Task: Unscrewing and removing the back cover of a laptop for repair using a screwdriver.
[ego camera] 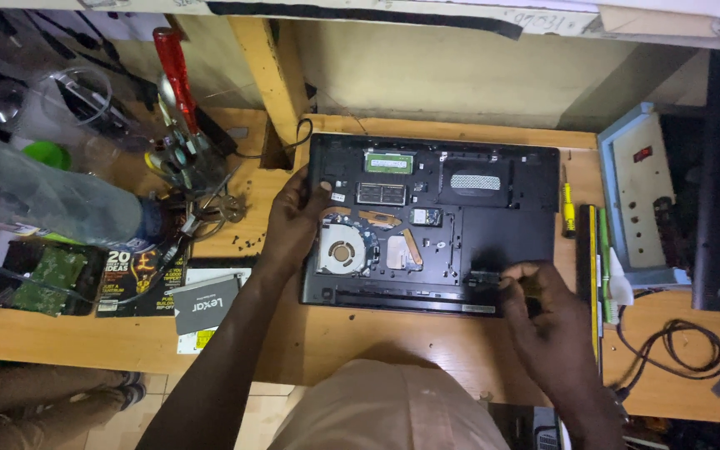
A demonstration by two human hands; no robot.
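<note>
Both hands are on an opened black laptop [435, 221] that lies bottom-up on a wooden workbench [393, 333], its cover off so the round cooling fan [342, 250], copper heat pipe [381, 219] and green memory stick [389, 162] show. At the far left of the bench sit a crumpled clear plastic bag [43, 196], a green circuit board [52, 279], a magazine [139, 279] and a grey boxed drive [206, 304], with a red-handled tool [175, 71] standing among other tools behind them. Left hand [293, 221] grips the laptop's left edge, thumb laid over the chassis beside the fan. Right hand [539, 296] pinches a small dark part at the laptop's near right corner, fingertips closed on it; what the part is cannot be told. Just right of the laptop lie a yellow-handled screwdriver [568, 212] and a long black battery pack [589, 275], then a pale blue box [639, 196] and a coiled black cable [681, 346].
</note>
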